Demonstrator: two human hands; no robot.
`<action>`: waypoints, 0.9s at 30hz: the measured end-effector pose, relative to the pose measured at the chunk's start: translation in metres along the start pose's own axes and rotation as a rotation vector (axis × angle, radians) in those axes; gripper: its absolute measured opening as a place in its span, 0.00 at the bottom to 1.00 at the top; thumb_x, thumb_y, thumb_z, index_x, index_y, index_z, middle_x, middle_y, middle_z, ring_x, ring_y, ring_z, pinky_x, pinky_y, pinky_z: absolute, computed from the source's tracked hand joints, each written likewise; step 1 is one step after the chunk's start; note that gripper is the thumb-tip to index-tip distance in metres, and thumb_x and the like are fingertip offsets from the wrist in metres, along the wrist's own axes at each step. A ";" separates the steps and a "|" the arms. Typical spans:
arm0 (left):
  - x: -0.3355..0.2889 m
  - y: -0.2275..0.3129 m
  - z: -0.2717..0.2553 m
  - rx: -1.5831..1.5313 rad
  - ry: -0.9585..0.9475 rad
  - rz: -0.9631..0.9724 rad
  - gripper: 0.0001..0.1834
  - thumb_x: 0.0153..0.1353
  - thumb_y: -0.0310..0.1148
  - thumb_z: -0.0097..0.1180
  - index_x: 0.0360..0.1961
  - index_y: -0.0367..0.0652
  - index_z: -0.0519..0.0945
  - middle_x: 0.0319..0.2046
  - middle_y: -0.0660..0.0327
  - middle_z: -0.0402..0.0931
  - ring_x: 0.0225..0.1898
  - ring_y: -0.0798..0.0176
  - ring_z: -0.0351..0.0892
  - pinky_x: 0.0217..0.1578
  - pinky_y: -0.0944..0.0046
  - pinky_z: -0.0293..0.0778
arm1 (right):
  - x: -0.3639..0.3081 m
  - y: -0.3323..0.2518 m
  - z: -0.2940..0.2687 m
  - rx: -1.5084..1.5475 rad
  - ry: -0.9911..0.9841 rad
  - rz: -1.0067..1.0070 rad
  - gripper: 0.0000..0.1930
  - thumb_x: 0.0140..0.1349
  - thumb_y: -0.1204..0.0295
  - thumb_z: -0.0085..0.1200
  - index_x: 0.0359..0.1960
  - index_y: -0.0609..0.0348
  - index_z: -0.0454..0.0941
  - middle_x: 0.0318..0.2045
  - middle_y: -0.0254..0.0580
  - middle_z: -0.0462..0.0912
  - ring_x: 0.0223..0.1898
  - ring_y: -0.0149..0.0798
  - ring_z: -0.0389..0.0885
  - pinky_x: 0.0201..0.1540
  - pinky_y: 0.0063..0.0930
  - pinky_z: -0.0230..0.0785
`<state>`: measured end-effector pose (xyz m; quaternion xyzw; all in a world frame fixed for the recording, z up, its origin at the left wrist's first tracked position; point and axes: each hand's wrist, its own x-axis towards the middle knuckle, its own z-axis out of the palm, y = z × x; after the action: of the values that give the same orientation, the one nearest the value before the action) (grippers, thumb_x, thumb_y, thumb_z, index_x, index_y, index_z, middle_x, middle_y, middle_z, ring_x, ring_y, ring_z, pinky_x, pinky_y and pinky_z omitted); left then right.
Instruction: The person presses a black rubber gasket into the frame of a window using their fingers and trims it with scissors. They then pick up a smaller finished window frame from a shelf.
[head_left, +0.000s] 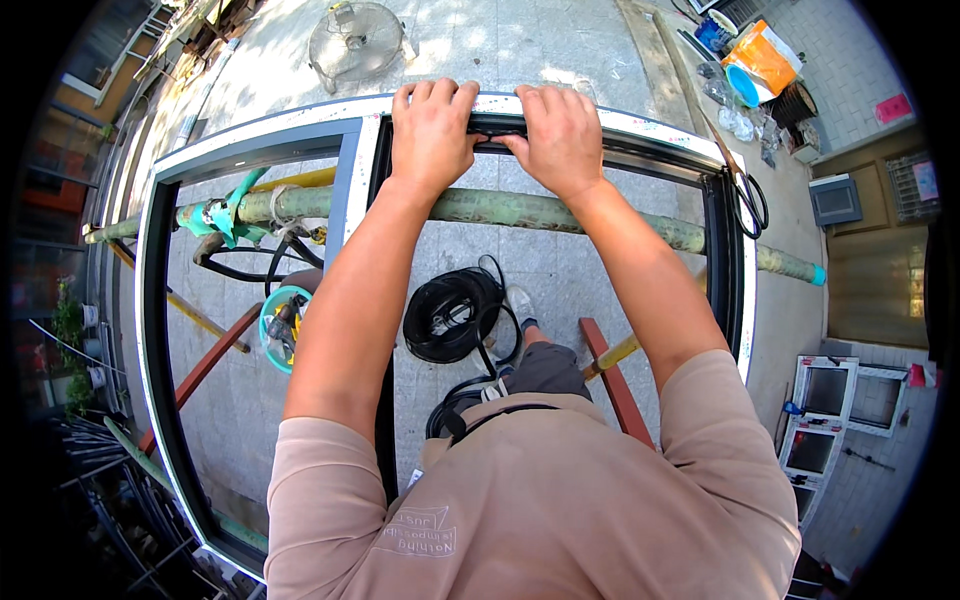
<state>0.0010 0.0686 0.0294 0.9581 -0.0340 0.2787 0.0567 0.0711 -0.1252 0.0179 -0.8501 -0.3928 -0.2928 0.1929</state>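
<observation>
A large window frame (355, 195), dark inside with white film on its outer faces, lies flat in front of me. My left hand (432, 135) and my right hand (562, 140) are side by side on its far rail. The fingers of both curl over the outer edge. Both thumbs press toward each other at the inner edge, against a black strip (500, 128), apparently a rubber seal; how it sits there is partly hidden. Scissors (748, 195) with black handles rest on the frame's far right corner. A coil of black strip (455, 315) lies on the ground, visible through the frame's opening.
Green poles (530, 210) run crosswise under the frame, with red-brown legs (615, 380) below. A turquoise bucket (272, 335) with tools hangs or stands at left. Beyond are a floor fan (355, 42) and an orange bag (762, 55). Small window frames (825, 420) stand at right.
</observation>
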 end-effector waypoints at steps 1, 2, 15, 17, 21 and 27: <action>0.000 0.000 0.000 -0.007 -0.002 -0.002 0.34 0.49 0.37 0.81 0.59 0.51 0.83 0.48 0.60 0.82 0.56 0.52 0.79 0.65 0.45 0.66 | 0.000 0.001 0.000 0.008 0.003 -0.008 0.35 0.48 0.57 0.80 0.56 0.57 0.81 0.46 0.42 0.85 0.51 0.49 0.82 0.56 0.45 0.72; 0.001 -0.002 -0.002 -0.031 -0.013 0.004 0.34 0.49 0.36 0.81 0.60 0.50 0.83 0.48 0.60 0.82 0.57 0.51 0.79 0.65 0.45 0.66 | 0.001 0.002 -0.001 0.013 -0.023 -0.016 0.35 0.49 0.57 0.80 0.57 0.57 0.81 0.46 0.42 0.85 0.51 0.49 0.82 0.56 0.45 0.72; 0.000 -0.005 -0.004 -0.005 -0.071 0.031 0.39 0.52 0.24 0.75 0.67 0.50 0.79 0.54 0.57 0.81 0.60 0.49 0.77 0.67 0.45 0.66 | -0.006 0.020 -0.011 0.041 -0.059 -0.131 0.35 0.57 0.64 0.75 0.67 0.56 0.77 0.54 0.43 0.84 0.56 0.48 0.82 0.59 0.44 0.73; 0.000 -0.007 -0.007 -0.064 -0.080 0.030 0.38 0.52 0.22 0.74 0.67 0.50 0.79 0.54 0.57 0.81 0.60 0.48 0.77 0.67 0.46 0.67 | -0.006 0.022 -0.013 0.035 -0.058 -0.132 0.36 0.56 0.65 0.76 0.67 0.55 0.77 0.55 0.42 0.85 0.56 0.48 0.82 0.60 0.44 0.73; -0.001 -0.014 -0.013 -0.088 -0.113 0.051 0.38 0.53 0.19 0.71 0.68 0.48 0.79 0.55 0.56 0.81 0.60 0.47 0.77 0.67 0.47 0.68 | -0.008 0.038 -0.027 0.064 -0.141 -0.110 0.37 0.55 0.65 0.77 0.68 0.54 0.78 0.56 0.42 0.85 0.58 0.49 0.82 0.62 0.45 0.73; 0.003 -0.010 -0.013 0.015 -0.115 0.048 0.37 0.52 0.22 0.73 0.67 0.50 0.80 0.53 0.57 0.83 0.60 0.49 0.79 0.68 0.47 0.67 | -0.026 0.060 -0.043 0.012 -0.093 -0.037 0.35 0.53 0.65 0.78 0.64 0.54 0.81 0.54 0.42 0.86 0.57 0.50 0.83 0.62 0.47 0.72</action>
<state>-0.0027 0.0803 0.0407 0.9718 -0.0582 0.2248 0.0405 0.0891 -0.2007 0.0277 -0.8543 -0.4188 -0.2540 0.1741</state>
